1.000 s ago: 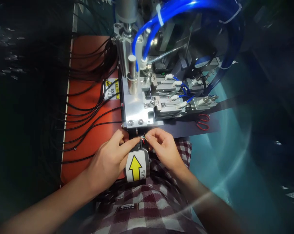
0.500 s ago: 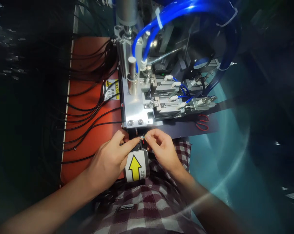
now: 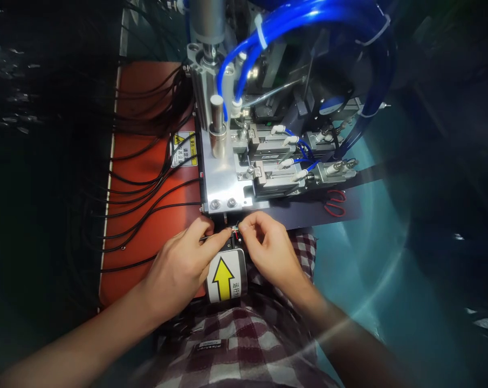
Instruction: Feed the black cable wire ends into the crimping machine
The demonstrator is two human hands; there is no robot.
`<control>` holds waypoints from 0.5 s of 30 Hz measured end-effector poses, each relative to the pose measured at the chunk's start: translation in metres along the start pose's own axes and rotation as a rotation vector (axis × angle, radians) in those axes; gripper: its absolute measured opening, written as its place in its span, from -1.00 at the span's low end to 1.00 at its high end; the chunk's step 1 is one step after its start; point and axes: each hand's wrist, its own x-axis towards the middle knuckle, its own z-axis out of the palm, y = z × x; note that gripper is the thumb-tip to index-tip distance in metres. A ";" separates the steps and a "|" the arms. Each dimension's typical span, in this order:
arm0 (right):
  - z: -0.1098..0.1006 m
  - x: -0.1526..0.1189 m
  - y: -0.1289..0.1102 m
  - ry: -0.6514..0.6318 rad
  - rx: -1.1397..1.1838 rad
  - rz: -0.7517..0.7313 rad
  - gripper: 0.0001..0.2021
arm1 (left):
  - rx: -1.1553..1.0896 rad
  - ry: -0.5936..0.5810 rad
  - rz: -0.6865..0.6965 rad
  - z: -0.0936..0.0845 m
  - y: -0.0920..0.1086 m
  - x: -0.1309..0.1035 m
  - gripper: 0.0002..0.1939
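A tiny part with thin wires (image 3: 235, 229), one of them red, sits between my hands at the front of the machine. My left hand (image 3: 183, 261) comes in from the left, its thumb and fingertip closed at the part's left end. From the right, the thumb and forefinger of my right hand (image 3: 270, 245) pinch its wires. The exact kind of part is too small to make out. Just below it is a black block with a rounded white cover bearing a yellow arrow label (image 3: 224, 276). My left fingers partly hide the block.
Ahead stands a metal fixture (image 3: 223, 180) with pneumatic cylinders (image 3: 278, 178) and looping blue air hoses (image 3: 308, 13). Black cables (image 3: 150, 186) cross an orange-red surface (image 3: 155, 226) on the left, beside a warning label (image 3: 183, 149). A red loop (image 3: 336, 203) lies on the dark plate at right.
The whole view has shifted very slightly. My right fingertips have moved a little at the wires, and more of the red wire shows. My left hand stays in place.
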 end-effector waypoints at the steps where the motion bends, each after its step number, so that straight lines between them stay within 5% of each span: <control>1: 0.000 0.000 0.001 -0.051 0.068 0.054 -0.83 | 0.001 -0.005 0.004 0.000 0.000 0.000 -0.66; 3: 0.001 0.001 0.003 -0.091 0.136 0.105 -0.83 | 0.011 -0.003 0.014 -0.001 0.000 0.001 -0.66; 7: 0.005 -0.002 0.003 0.091 -0.082 -0.060 -0.85 | 0.053 0.019 0.046 -0.001 0.000 0.002 -0.69; 12: 0.005 -0.001 0.005 -0.036 0.060 0.026 -0.84 | 0.095 -0.003 0.071 -0.001 -0.001 0.004 -0.71; 15: 0.003 0.000 0.005 0.049 -0.077 -0.122 -0.87 | 0.122 -0.006 0.079 -0.001 -0.001 0.005 -0.71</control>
